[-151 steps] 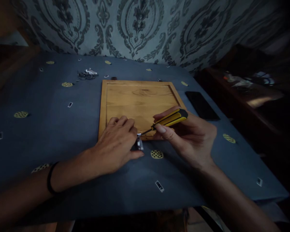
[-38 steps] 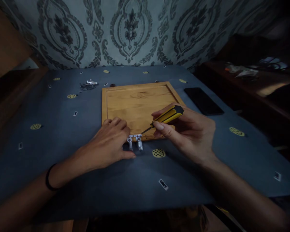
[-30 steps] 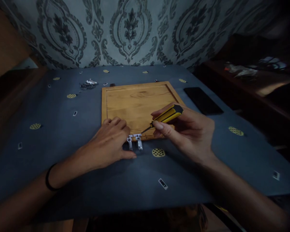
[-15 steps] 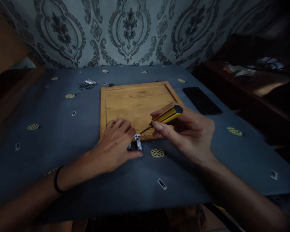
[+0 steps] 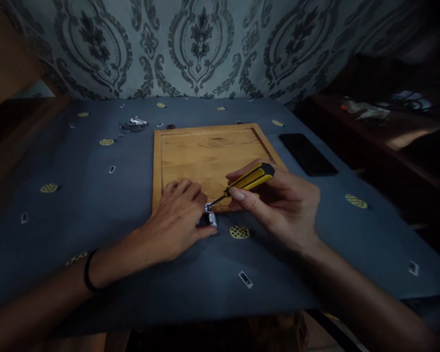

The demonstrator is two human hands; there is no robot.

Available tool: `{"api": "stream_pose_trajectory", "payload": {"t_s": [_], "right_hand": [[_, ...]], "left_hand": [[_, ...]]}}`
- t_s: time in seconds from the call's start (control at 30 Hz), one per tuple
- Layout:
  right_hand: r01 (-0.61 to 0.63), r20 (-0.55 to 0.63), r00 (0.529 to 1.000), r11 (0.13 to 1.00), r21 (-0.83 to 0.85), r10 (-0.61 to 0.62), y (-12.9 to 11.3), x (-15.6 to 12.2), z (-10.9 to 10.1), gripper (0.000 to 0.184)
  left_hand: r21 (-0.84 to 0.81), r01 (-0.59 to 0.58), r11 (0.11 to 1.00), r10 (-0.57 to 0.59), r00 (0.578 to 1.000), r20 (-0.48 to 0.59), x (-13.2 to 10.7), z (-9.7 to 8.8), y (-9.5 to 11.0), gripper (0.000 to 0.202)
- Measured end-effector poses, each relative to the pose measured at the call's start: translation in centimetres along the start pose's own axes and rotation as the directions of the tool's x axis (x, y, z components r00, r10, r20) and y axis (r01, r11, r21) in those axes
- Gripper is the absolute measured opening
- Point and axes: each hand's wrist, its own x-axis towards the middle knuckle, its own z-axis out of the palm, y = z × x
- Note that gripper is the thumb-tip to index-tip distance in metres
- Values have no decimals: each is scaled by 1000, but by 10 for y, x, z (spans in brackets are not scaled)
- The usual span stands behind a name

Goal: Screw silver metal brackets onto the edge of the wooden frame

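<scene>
A square wooden panel (image 5: 212,151) with a raised border lies flat on the table. At its near edge sits a silvery metal hinge (image 5: 211,219), partly covered by my left hand (image 5: 178,215). The fingers of that hand rest on the panel and curl around the hinge, with the thumb below it. My right hand (image 5: 286,203) grips a yellow and black screwdriver (image 5: 253,178) by its handle. The tool slants down to the left, its tip at the hinge's upper part. Whether the tip sits in a screw is too small to tell.
A black phone-like slab (image 5: 308,154) lies right of the panel. Several small metal parts (image 5: 134,124) are heaped at the back left. The blue patterned cloth (image 5: 132,293) covers the table, whose front edge runs below my arms. A dark side surface (image 5: 399,127) stands at right.
The screwdriver and my right hand have shifted slightly left and down, bringing the tip onto the hinge. My left hand keeps its hold. The view has moved a little.
</scene>
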Motion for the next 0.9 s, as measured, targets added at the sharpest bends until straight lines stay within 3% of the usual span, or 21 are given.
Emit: {"api": "stream_pose_trajectory", "payload": {"t_s": [0.3, 0.53, 0.67, 0.9], "right_hand": [[0, 31, 1000, 1000, 27, -1, 9, -4, 3, 22], [107, 107, 989, 994, 0, -106, 4, 2, 1, 21], [47, 138, 989, 998, 38, -52, 3, 1, 3, 20], [66, 71, 995, 998, 17, -67, 3, -2, 7, 32]], "left_hand": [[17, 3, 1000, -4, 999, 33, 1, -1, 1, 42], [11, 13, 1000, -14, 998, 54, 2, -3, 2, 42], [23, -2, 1000, 1, 1000, 21, 2, -2, 1, 40], [26, 5, 1000, -5, 1000, -1, 3, 0, 1, 39]]}}
